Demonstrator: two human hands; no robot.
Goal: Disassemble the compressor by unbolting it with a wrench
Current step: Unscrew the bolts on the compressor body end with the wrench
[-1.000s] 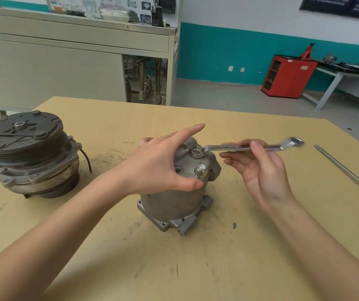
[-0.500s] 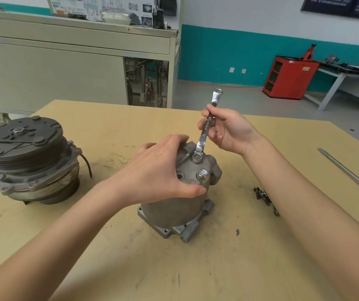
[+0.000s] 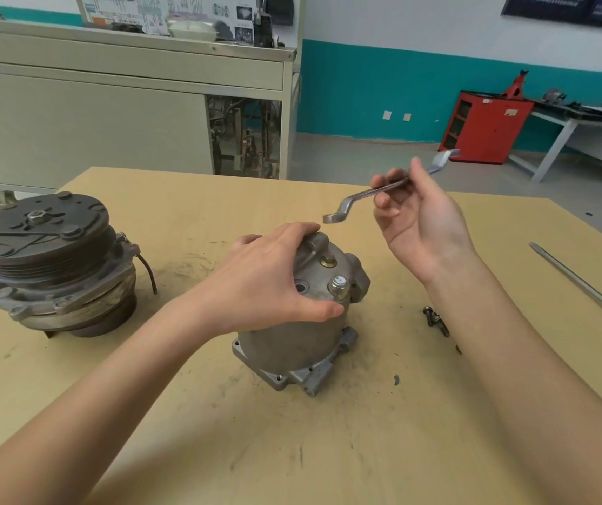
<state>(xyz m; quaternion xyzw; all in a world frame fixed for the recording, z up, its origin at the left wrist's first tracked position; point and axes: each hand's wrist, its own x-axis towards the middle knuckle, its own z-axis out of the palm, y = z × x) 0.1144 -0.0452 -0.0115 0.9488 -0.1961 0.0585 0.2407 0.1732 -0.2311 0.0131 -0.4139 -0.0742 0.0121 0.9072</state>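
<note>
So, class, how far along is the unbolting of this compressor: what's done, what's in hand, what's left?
Done: loose bolts lie on the table, and one hole in the top of the compressor is empty. In hand: the left hand grips the compressor; the right hand holds the wrench raised above it, off any bolt. Left: a bolt with a washer and a nearer bolt stand in the top.

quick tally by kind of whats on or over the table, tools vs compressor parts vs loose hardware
Tools: 2, the wrench held in the right hand and the screwdriver
Compressor parts: 2, the housing gripped by the left hand and the pulley assembly
Loose bolts: 1 small cluster; too small to count singly
Total: 5
</note>
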